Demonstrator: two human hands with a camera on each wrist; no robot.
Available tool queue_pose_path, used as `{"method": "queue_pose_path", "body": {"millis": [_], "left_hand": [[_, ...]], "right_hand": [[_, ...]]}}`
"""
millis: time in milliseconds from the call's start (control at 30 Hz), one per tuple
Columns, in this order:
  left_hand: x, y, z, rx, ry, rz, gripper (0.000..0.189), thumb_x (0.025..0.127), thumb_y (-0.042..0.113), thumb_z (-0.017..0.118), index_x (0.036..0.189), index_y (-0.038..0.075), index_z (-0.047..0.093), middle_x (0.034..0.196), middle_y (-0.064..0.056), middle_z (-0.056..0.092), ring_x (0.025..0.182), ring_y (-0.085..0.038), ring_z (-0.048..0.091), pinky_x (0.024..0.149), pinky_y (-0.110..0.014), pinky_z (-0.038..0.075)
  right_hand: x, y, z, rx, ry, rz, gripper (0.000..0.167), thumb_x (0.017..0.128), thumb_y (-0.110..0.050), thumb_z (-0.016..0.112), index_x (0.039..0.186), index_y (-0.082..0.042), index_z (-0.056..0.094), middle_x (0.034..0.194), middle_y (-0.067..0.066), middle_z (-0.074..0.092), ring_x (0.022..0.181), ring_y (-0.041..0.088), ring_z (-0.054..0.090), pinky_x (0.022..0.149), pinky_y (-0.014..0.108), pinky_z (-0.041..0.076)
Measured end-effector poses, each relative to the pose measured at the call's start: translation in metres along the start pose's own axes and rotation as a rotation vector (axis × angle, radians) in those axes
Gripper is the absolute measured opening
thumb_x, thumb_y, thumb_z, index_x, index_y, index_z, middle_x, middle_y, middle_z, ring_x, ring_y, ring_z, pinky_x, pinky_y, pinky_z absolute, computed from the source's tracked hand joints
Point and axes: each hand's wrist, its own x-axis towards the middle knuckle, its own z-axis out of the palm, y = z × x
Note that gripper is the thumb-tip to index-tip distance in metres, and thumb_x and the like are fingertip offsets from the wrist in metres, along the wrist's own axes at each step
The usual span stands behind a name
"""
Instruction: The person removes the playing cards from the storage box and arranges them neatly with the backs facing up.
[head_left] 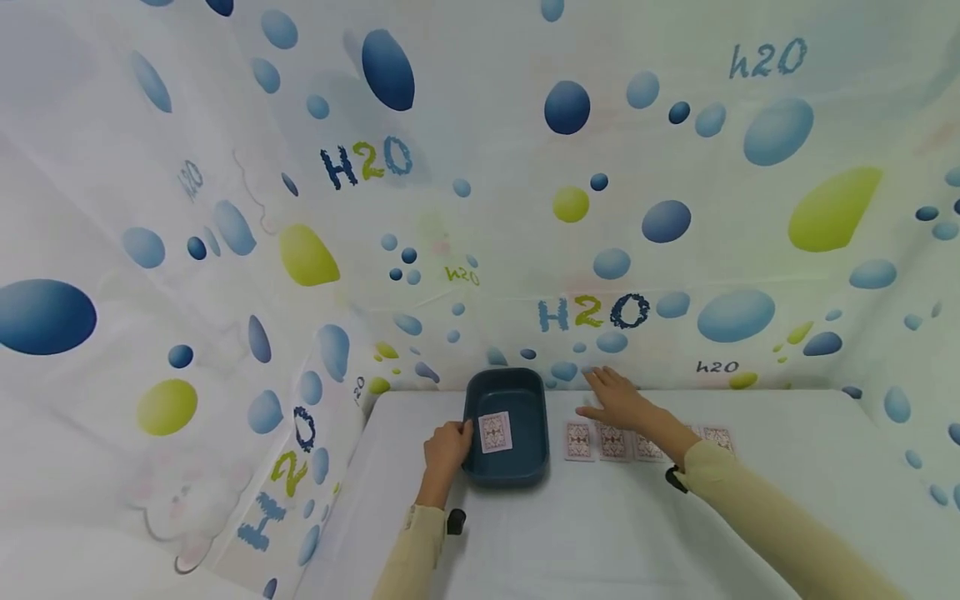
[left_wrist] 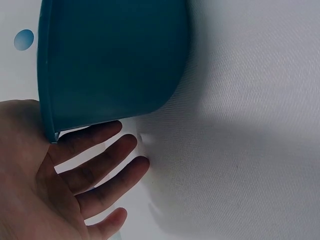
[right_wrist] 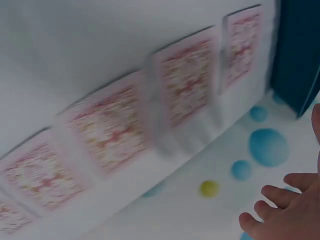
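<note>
A deep dark-blue rectangular tray (head_left: 528, 475) stands on the white-covered table, with one patterned playing card (head_left: 495, 432) lying face down inside it. My left hand (head_left: 446, 450) holds the tray's left rim. In the left wrist view its fingers (left_wrist: 102, 172) spread along the outside of the tray wall (left_wrist: 115, 60), while the thumb is hidden behind the rim. To the right of the tray, my right hand (head_left: 621, 402) hovers over the far side of a row of face-down cards (head_left: 578, 442), fingers spread and holding nothing. The right wrist view shows the row of cards (right_wrist: 185, 80) slightly blurred.
The white tablecloth (head_left: 517, 542) stretches in front of the tray and cards. Behind the table's far edge hangs a white curtain (head_left: 495, 242) with blue and green drops and H2O lettering. It continues along the left side.
</note>
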Motion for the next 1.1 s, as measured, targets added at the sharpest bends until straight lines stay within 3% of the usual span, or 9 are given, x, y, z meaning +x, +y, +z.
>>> {"method": "queue_pose_path", "body": {"millis": [133, 333, 567, 800, 1100], "left_hand": [[0.000, -0.005, 0.001, -0.006, 0.002, -0.010, 0.040, 0.102, 0.034, 0.052, 0.099, 0.003, 0.076, 0.089, -0.014, 0.075, 0.084, -0.033, 0.070, 0.085, -0.056, 0.049], [0.000, -0.004, 0.002, -0.011, 0.005, -0.011, 0.039, 0.101, 0.035, 0.054, 0.097, 0.003, 0.076, 0.088, -0.015, 0.075, 0.084, -0.033, 0.070, 0.082, -0.055, 0.050], [0.002, 0.000, 0.004, -0.007, 0.020, 0.001, 0.039, 0.101, 0.036, 0.054, 0.101, 0.004, 0.076, 0.092, -0.016, 0.076, 0.088, -0.036, 0.071, 0.082, -0.056, 0.050], [0.002, -0.002, 0.005, -0.017, 0.029, -0.002, 0.038, 0.101, 0.035, 0.055, 0.099, 0.003, 0.076, 0.093, -0.017, 0.076, 0.089, -0.038, 0.071, 0.081, -0.057, 0.049], [-0.001, -0.003, 0.001, -0.002, 0.042, 0.027, 0.039, 0.101, 0.035, 0.055, 0.087, 0.006, 0.076, 0.084, -0.014, 0.074, 0.082, -0.035, 0.071, 0.076, -0.055, 0.050]], "right_hand": [[0.028, -0.032, 0.011, -0.035, -0.025, -0.039, 0.086, 0.097, -0.050, 0.061, 0.155, 0.004, 0.026, 0.161, 0.030, 0.027, 0.150, 0.049, 0.021, 0.117, 0.065, 0.022], [0.057, -0.070, 0.029, -0.063, -0.052, -0.110, 0.085, 0.096, -0.049, 0.062, 0.157, -0.001, 0.026, 0.161, 0.025, 0.029, 0.152, 0.045, 0.022, 0.118, 0.063, 0.023], [0.080, -0.104, 0.045, -0.132, -0.100, -0.154, 0.076, 0.094, -0.044, 0.068, 0.150, -0.001, 0.041, 0.153, 0.021, 0.045, 0.148, 0.040, 0.034, 0.117, 0.059, 0.027], [0.097, -0.125, 0.070, -0.169, -0.217, -0.072, 0.065, 0.091, -0.035, 0.074, 0.143, -0.004, 0.051, 0.147, 0.018, 0.053, 0.138, 0.035, 0.048, 0.113, 0.053, 0.038], [0.104, -0.132, 0.088, -0.128, -0.231, -0.059, 0.066, 0.087, -0.028, 0.079, 0.141, -0.001, 0.052, 0.138, 0.020, 0.055, 0.127, 0.036, 0.057, 0.104, 0.048, 0.047]]}}
